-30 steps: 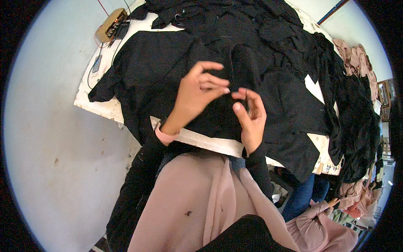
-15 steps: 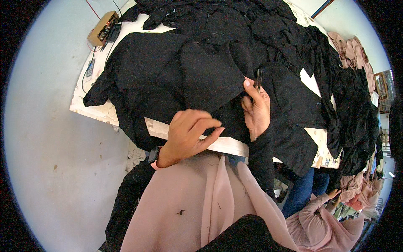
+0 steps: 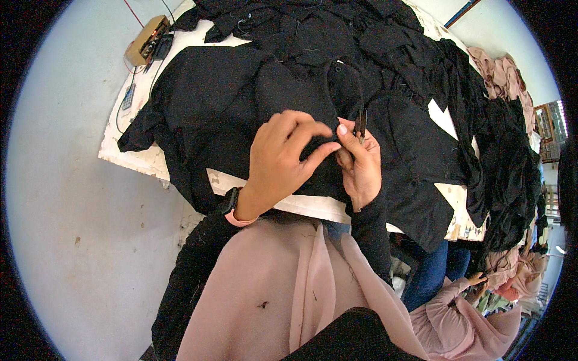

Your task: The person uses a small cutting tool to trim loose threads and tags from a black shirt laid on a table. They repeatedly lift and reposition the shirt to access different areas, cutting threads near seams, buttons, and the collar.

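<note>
A black garment (image 3: 295, 90) is spread over the table before me, its edge raised near my hands. My right hand (image 3: 361, 168) is closed around small dark thread snips (image 3: 360, 122), their blades pointing up and away. Its thumb and forefinger also pinch the garment's edge. Close beside it, on the left, is my left hand (image 3: 283, 159), fingers curved and a small gap between forefinger and thumb. The tips are slightly blurred, and I see nothing held between them. A small round button or eyelet (image 3: 338, 69) shows on the cloth beyond the right hand.
More black garments (image 3: 385, 36) are heaped across the white table (image 3: 135, 153). A tan box with wires (image 3: 150, 41) stands at the far left, against the pale wall (image 3: 66, 180). Pinkish cloth (image 3: 504, 75) lies far right. Another person (image 3: 463, 322) works at lower right.
My left hand has moved up and right, close to the right hand. The right hand has shifted slightly left with the snips, and the garment's edge has turned, exposing the button or eyelet.
</note>
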`<state>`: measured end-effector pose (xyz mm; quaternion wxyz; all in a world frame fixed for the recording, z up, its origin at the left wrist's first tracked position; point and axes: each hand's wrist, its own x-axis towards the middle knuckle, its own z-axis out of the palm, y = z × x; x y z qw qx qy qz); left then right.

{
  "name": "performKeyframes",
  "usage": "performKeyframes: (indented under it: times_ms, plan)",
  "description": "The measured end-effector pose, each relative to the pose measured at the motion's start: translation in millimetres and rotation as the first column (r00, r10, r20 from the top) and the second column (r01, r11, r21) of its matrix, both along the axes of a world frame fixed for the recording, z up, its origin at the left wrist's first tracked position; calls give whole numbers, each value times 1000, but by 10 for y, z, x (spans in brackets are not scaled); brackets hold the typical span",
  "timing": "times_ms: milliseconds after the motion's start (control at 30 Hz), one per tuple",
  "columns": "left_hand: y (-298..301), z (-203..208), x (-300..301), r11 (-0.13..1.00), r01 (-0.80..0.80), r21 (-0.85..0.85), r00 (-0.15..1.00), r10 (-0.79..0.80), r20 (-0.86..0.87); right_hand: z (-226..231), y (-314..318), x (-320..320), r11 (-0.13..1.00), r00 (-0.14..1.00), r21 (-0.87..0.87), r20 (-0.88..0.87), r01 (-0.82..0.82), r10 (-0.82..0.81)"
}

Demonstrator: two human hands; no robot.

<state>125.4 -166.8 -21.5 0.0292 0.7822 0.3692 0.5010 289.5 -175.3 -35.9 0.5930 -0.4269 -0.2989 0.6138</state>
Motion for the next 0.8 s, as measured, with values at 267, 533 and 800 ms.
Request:
performKeyframes:
  times_ms: [267, 533, 800]
  plan:
    - [-499, -112, 129, 172, 832, -527, 550, -137, 824, 75, -44, 2, 997, 995, 42, -88, 59, -56]
    - [-289, -307, 178, 420, 856, -301, 188, 289, 938, 198, -187, 31, 927, 870, 299, 367, 226, -330]
    - [-273, -159, 156, 351, 859, -373, 248, 352, 903, 247, -408, 76, 906, 636, 420, 685, 53, -355]
